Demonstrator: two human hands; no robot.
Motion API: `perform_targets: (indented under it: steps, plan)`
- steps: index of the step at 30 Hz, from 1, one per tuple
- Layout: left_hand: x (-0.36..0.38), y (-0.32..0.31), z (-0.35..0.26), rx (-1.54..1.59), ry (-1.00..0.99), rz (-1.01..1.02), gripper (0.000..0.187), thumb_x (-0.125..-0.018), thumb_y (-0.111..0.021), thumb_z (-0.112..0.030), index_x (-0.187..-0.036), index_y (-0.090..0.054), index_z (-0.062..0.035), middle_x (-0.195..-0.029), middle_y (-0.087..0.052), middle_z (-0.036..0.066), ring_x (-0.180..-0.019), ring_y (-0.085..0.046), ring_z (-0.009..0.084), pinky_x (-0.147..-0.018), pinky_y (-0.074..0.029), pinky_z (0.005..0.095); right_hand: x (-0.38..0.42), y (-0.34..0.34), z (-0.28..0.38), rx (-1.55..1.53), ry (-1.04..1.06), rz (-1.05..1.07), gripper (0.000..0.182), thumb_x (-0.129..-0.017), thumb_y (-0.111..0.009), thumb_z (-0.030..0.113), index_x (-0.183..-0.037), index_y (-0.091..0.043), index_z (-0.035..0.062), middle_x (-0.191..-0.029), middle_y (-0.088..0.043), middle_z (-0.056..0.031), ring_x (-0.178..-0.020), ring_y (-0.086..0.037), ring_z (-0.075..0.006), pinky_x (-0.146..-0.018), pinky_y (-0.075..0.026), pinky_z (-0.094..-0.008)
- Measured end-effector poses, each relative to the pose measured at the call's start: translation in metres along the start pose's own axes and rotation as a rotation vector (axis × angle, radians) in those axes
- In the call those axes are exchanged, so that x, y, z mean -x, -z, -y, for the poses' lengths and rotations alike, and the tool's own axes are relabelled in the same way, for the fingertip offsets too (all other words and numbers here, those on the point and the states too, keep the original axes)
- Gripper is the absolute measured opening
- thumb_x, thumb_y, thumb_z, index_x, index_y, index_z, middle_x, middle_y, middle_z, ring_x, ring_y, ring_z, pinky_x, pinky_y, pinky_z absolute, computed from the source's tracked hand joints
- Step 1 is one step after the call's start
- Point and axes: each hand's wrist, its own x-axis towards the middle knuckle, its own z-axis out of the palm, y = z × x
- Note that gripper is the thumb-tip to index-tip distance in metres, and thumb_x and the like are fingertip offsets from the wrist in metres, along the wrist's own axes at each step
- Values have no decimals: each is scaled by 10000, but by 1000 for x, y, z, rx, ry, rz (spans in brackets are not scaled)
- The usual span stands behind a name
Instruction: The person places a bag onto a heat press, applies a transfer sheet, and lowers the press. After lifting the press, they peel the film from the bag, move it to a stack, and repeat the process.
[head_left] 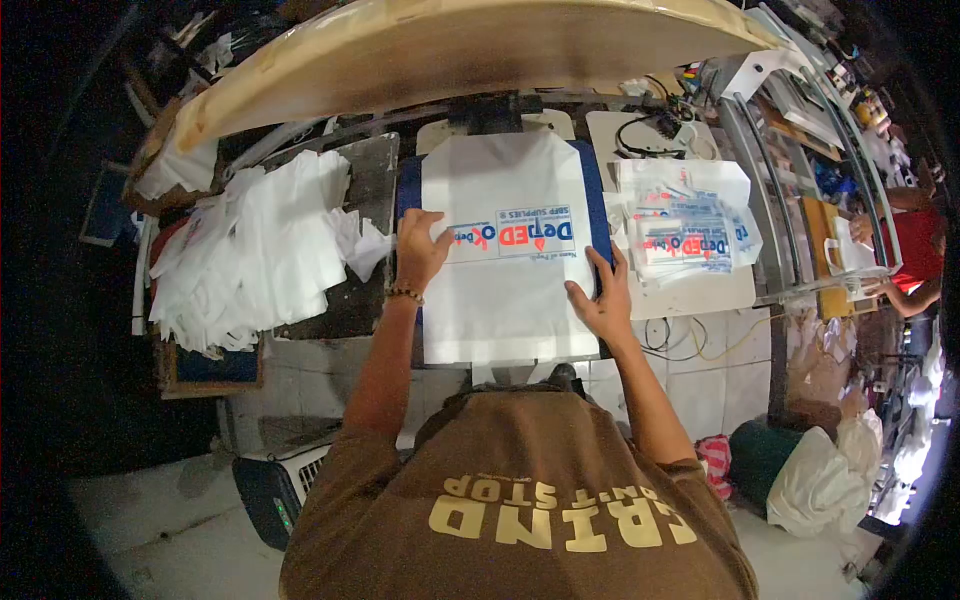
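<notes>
A white bag [505,290] with blue and red lettering lies flat on a blue-edged board [592,190] in front of me. My left hand [422,245] rests at the bag's left edge, its thumb and fingers apart over the white surface. At the right edge, my right hand [607,298] has its thumb over the bag's border and its fingers stretched along the blue side of the board. Neither hand visibly grips the bag.
On the left lies a large heap of white bags [255,250]. Printed bags [690,225] are stacked on a pale board at right. A curved tan panel [480,60] hangs over the far side. Beyond a metal frame [760,190], another person [912,245] in red is partly visible.
</notes>
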Motion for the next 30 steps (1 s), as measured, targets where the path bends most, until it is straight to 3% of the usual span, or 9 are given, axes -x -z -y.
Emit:
perform_targets:
  steps: [6, 9, 14, 17, 21, 23, 25, 28, 30]
  plan:
    - [14, -44, -68, -409, -130, 59, 440, -891, -648, -179, -1258, -614, 60, -1455, -470, 285, -1393, -371, 486, -1146, -302, 581, 0, -1, -3, 65, 36, 7, 672, -798, -800, 314, -1383, -548, 100, -1455, -401, -277, -1321, -457, -457, -1037, -456, -485]
    - [28, -88, -121, -132, -196, 237, 625, -947, -601, -285, -1413, -431, 94, -1530, -362, 296, -1425, -305, 502, -1164, -241, 603, -1, -2, -4, 33, 56, -2, 670, -789, -790, 346, -1372, -549, 122, -1465, -381, -282, -1313, -456, -466, -1041, -446, -503]
    - [19, -93, -159, 28, -438, 383, 503, -994, -524, -272, -1368, -510, 64, -1515, -419, 242, -1423, -369, 406, -1158, -281, 560, -3, 2, -7, 37, 71, -17, 667, -790, -790, 330, -1369, -547, 107, -1464, -389, -281, -1310, -463, -466, -1036, -454, -491]
    - [2, -66, -108, -202, -343, 250, 447, -987, -537, -245, -1317, -558, 56, -1488, -468, 221, -1405, -405, 396, -1153, -300, 549, 0, -3, -4, 39, 29, -24, 668, -769, -803, 304, -1353, -559, 91, -1472, -394, -270, -1316, -467, -452, -1045, -451, -481]
    - [-19, -8, 64, -312, -124, -288, 300, -827, -598, -69, -1112, -655, 5, -995, -635, 207, -947, -611, 397, -857, -493, 468, -1, -4, -1, 26, -11, -12, 670, -767, -797, 319, -1346, -560, 80, -1476, -392, -263, -1328, -458, -440, -1053, -443, -479]
    - [-7, 30, 116, -538, -22, -222, 315, -830, -595, -53, -1137, -666, -40, -1035, -633, 209, -966, -619, 397, -870, -506, 481, -2, -3, 1, 60, 6, -13, 675, -764, -797, 318, -1345, -553, 76, -1486, -382, -259, -1335, -450, -434, -1058, -438, -479]
    - [13, 49, 127, -671, 256, 207, 339, -816, -607, -62, -1149, -674, -79, -1081, -621, 215, -997, -625, 416, -863, -525, 484, -3, -1, 3, 42, -5, -5, 677, -759, -798, 315, -1342, -552, 77, -1488, -377, -262, -1339, -444, -436, -1061, -435, -481]
    - [41, 27, 219, -536, 280, 379, 293, -812, -626, -87, -1098, -688, -83, -1036, -653, 225, -972, -655, 403, -832, -539, 481, -3, -1, 2, 26, -29, 18, 691, -750, -802, 317, -1346, -548, 79, -1490, -365, -270, -1343, -435, -443, -1063, -430, -484]
    - [36, 33, 207, -426, 332, 183, 240, -821, -632, -101, -1052, -687, -67, -993, -667, 230, -937, -668, 388, -821, -540, 471, -2, 2, 5, 26, -40, 32, 703, -746, -805, 320, -1353, -543, 80, -1491, -358, -275, -1343, -433, -447, -1063, -427, -485]
